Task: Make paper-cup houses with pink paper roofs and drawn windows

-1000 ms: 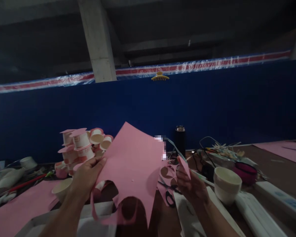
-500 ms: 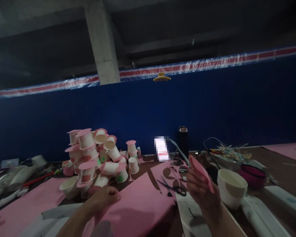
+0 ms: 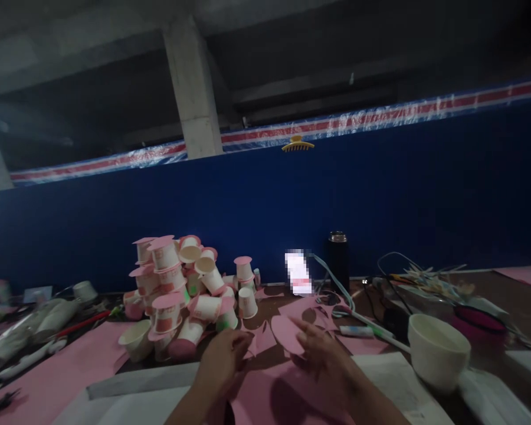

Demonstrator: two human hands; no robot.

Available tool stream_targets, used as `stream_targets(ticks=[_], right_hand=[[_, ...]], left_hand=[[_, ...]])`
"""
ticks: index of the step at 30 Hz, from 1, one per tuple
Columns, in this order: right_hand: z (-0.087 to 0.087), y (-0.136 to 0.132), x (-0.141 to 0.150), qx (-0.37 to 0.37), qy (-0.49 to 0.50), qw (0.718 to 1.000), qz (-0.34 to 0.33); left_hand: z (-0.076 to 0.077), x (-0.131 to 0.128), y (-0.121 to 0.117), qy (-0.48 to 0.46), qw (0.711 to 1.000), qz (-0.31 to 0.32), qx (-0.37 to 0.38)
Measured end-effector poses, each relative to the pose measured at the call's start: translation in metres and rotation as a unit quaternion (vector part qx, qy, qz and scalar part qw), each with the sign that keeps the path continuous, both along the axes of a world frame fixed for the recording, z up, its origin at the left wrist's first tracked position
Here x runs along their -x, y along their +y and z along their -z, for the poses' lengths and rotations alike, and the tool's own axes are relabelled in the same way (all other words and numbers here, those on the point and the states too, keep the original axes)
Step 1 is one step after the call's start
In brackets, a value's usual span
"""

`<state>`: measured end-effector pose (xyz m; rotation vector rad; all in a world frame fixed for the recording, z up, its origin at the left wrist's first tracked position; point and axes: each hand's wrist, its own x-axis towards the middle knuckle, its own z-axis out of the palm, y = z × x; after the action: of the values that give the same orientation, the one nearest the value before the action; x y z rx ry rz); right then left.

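Observation:
A flat pink paper disc [image 3: 285, 334] is between the fingers of my right hand [image 3: 321, 348], tilted above the table. My left hand [image 3: 223, 360] has its fingers curled together at the edge of a pink paper scrap [image 3: 262, 341] with curved cuts. Below both hands lies a larger pink paper sheet [image 3: 265, 395], partly in shadow. Beyond my left hand, white paper cups [image 3: 167, 313], many topped with pink discs, form a heap. One cup capped with a pink disc [image 3: 243, 260] stands at the heap's right side.
A lit phone [image 3: 299, 274] leans near the blue partition [image 3: 265, 206], beside a dark flask [image 3: 337, 262]. At right are a marker [image 3: 356, 331], a cream bowl [image 3: 438, 354] and a magenta bowl [image 3: 480, 327]. White papers [image 3: 393, 383] and more pink paper [image 3: 84, 360] cover the near table.
My right hand has lowered the pink disc and brought it left. My left hand has moved right, off the pink sheet's edge. The scissors beside the sheet are out of sight now.

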<state>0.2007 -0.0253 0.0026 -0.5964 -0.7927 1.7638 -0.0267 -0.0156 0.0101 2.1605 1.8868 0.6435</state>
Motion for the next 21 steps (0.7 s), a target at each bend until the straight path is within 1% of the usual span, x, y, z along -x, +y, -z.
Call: stream_targets(ticks=[1, 3, 5, 7, 9, 11, 13, 16, 19, 21], right_hand=[[0.008, 0.004, 0.006, 0.019, -0.006, 1.0, -0.006], [0.024, 0.013, 0.015, 0.035, -0.016, 0.999, 0.003], [0.034, 0.018, 0.019, 0.044, -0.023, 0.999, 0.005], [0.039, 0.019, 0.02, 0.049, -0.025, 0.999, 0.002], [0.038, 0.018, 0.019, 0.056, -0.026, 0.998, -0.002], [0.036, 0.017, 0.017, 0.069, -0.029, 0.997, -0.005], [0.035, 0.018, 0.015, 0.081, -0.035, 0.996, -0.004], [0.04, 0.026, 0.012, 0.078, -0.046, 0.996, 0.004], [0.053, 0.039, 0.011, 0.062, -0.066, 0.996, 0.004], [0.064, 0.048, 0.011, 0.051, -0.075, 0.996, 0.005]], left_hand=[[-0.005, 0.002, 0.004, 0.01, 0.999, -0.015, -0.029], [-0.017, 0.005, 0.015, 0.035, 0.996, -0.039, -0.071], [-0.031, 0.008, 0.031, 0.065, 0.992, -0.05, -0.099], [-0.046, 0.008, 0.048, 0.09, 0.988, -0.049, -0.119], [-0.058, 0.006, 0.066, 0.113, 0.985, -0.038, -0.122], [-0.065, 0.002, 0.082, 0.131, 0.985, -0.035, -0.11], [-0.066, -0.002, 0.096, 0.144, 0.984, -0.048, -0.089], [-0.058, -0.008, 0.111, 0.154, 0.983, -0.082, -0.052], [-0.048, -0.014, 0.117, 0.15, 0.982, -0.115, -0.029], [-0.044, -0.016, 0.117, 0.137, 0.983, -0.123, -0.021]])
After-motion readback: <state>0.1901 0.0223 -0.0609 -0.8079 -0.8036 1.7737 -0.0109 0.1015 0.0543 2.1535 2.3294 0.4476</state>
